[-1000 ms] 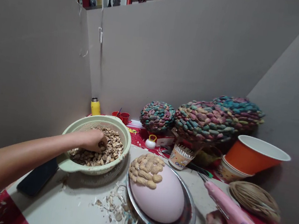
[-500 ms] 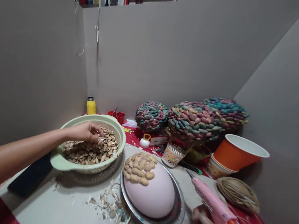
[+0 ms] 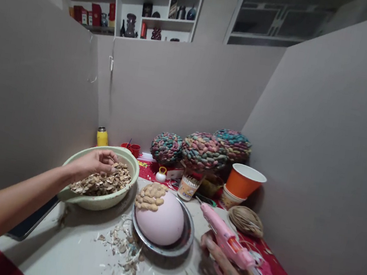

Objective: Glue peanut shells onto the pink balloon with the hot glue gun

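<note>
My left hand [image 3: 97,165] reaches into a light green colander [image 3: 133,173] and touches the heap of peanut shells [image 3: 108,185]. Its fingers are loosely bent, with the thumb apart from them, and I can make out nothing held. My right hand [image 3: 223,264] grips a pink hot glue gun [image 3: 221,224], nozzle pointing up and left. Between the hands, a pale pink egg-shaped form [image 3: 161,223] rests in a metal bowl [image 3: 188,243]. Rows of peanut shells [image 3: 150,196] cover its upper left part.
Shell scraps [image 3: 127,248] litter the white board. Behind stand peanut-covered coloured balls [image 3: 205,152], a patterned paper cup [image 3: 187,188] and an orange bucket [image 3: 243,182]. A coil of cord [image 3: 246,220] lies right, a dark phone [image 3: 33,221] left. Grey partitions [image 3: 321,152] enclose the table.
The view has tilted up and turned right, showing more of the shelves. My left hand stays at the shells, its fingers slightly higher. My right hand still holds the glue gun.
</note>
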Demonstrator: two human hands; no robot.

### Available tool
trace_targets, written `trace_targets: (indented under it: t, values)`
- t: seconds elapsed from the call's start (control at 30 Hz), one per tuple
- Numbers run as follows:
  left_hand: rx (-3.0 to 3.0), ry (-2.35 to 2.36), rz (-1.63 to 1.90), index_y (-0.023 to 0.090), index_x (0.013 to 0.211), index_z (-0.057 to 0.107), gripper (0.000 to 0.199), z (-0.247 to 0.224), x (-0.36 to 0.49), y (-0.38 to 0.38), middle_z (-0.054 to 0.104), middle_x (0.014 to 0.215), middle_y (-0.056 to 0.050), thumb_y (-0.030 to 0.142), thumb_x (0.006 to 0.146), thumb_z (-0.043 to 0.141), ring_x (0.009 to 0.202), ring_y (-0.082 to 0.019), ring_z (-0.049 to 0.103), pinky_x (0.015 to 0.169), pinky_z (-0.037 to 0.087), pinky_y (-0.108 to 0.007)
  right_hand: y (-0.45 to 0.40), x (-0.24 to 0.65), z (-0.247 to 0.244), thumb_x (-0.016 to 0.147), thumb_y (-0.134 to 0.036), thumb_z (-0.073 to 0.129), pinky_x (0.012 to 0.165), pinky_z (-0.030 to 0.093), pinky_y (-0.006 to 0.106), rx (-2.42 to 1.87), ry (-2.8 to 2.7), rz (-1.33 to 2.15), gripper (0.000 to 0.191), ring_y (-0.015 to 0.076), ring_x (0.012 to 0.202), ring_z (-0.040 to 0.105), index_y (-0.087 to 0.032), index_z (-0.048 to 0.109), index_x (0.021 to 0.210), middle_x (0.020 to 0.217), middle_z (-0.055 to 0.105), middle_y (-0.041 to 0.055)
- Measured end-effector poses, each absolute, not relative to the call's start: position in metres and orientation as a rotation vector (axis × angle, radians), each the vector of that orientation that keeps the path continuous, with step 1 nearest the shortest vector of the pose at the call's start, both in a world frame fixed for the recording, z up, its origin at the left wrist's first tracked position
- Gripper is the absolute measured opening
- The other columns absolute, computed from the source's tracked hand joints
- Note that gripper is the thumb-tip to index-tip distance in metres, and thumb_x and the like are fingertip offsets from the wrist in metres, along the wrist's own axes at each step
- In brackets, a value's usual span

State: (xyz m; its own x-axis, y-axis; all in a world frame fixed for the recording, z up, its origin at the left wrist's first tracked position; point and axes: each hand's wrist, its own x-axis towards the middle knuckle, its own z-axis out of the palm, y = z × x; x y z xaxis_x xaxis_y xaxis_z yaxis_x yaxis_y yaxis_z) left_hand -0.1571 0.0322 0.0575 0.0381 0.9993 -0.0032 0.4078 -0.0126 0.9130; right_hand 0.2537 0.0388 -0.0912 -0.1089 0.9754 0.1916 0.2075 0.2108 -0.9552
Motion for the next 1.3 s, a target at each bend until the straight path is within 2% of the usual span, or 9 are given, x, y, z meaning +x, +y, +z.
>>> trace_targets:
  t: [0.1,0.23,0.47,0.63,0.73,0.93,1.07,1.2,1.3]
  values:
    - [1.518,1.333,0.965,0.019,0.101,0.062,0.05,0.054,-0.114,0.017,0.071,0.084,-0.004,0.042,0.06,0.08,0.072,-0.016,0.064,0.064,0.046,-0.028,0.031,0.245,-0.075,0.082,-0.063,0.062,0.046,0.035,0.026,-1.06,-1.529,1.08,0.042,0.0157,0.056,0.049,-0.022,0.068,0.075,0.067,0.059,0.0038]
    - [1.411,1.018,0.982,0.019,0.089,0.068,0.039,0.032,-0.047,0.005,0.074,0.089,-0.008,0.037,0.06,0.085,0.082,-0.021,0.067,0.073,0.049,-0.033,0.022,0.238,-0.055,0.083,-0.06,0.062,0.047,0.028,0.024,-0.87,-1.435,1.217,0.041,0.0126,0.055,0.044,-0.02,0.062,0.075,0.067,0.056,0.0009]
    - [2.057,1.004,1.159,0.024,0.086,0.07,0.013,-0.007,0.038,0.014,0.068,0.079,-0.004,0.024,0.074,0.067,0.074,-0.021,0.06,0.07,0.048,-0.035,0.015,0.236,-0.049,0.082,-0.063,0.061,0.051,0.034,0.026,-0.864,-1.442,1.181,0.042,0.0135,0.055,0.045,-0.021,0.062,0.078,0.067,0.058,0.0005]
    - [2.26,1.036,1.19,0.023,0.096,0.06,0.015,-0.019,0.058,0.015,0.064,0.082,-0.004,0.017,0.082,0.055,0.071,-0.018,0.058,0.066,0.047,-0.031,0.008,0.234,-0.043,0.081,-0.057,0.066,0.054,0.033,0.027,-0.92,-1.439,1.148,0.037,0.0117,0.054,0.04,-0.021,0.06,0.075,0.062,0.052,-0.0032]
    - [2.267,1.058,1.185,0.023,0.086,0.056,0.007,-0.022,0.062,0.013,0.06,0.077,-0.002,0.017,0.084,0.054,0.067,-0.017,0.055,0.064,0.045,-0.03,0.004,0.233,-0.035,0.081,-0.055,0.066,0.055,0.034,0.028,-0.946,-1.443,1.117,0.036,0.0118,0.055,0.04,-0.02,0.059,0.072,0.061,0.049,-0.0038]
    - [2.284,1.028,1.208,0.023,0.082,0.056,0.015,-0.022,0.062,0.014,0.063,0.081,-0.004,0.009,0.077,0.054,0.078,-0.021,0.058,0.073,0.047,-0.034,0.005,0.233,-0.032,0.082,-0.056,0.063,0.057,0.038,0.028,-0.963,-1.497,1.094,0.037,0.0132,0.057,0.045,-0.021,0.057,0.072,0.061,0.051,-0.003]
    - [1.991,0.998,1.284,0.022,0.091,0.059,0.014,-0.015,0.06,0.008,0.065,0.092,-0.006,0.016,0.079,0.059,0.084,-0.02,0.062,0.078,0.05,-0.034,0.0,0.235,-0.033,0.085,-0.055,0.062,0.056,0.042,0.027,-0.959,-1.52,1.016,0.036,0.0131,0.056,0.047,-0.021,0.057,0.074,0.062,0.051,-0.0029]
    - [1.278,0.937,1.158,0.019,0.078,0.059,0.021,-0.005,0.057,0.001,0.066,0.075,-0.002,0.03,0.072,0.076,0.07,-0.016,0.063,0.071,0.051,-0.029,-0.003,0.236,-0.04,0.092,-0.039,0.06,0.054,0.045,0.027,-0.804,-1.634,0.629,0.019,0.0139,0.057,0.052,-0.021,0.06,0.087,0.069,0.057,-0.0008]
    - [1.001,0.866,1.026,0.016,0.075,0.061,0.032,-0.004,0.057,-0.003,0.068,0.071,-0.003,0.034,0.066,0.085,0.066,-0.013,0.062,0.07,0.052,-0.028,0.002,0.235,-0.052,0.09,-0.039,0.063,0.058,0.048,0.029,-0.663,-1.724,0.5,0.018,0.0159,0.061,0.055,-0.023,0.059,0.082,0.071,0.059,0.0003]
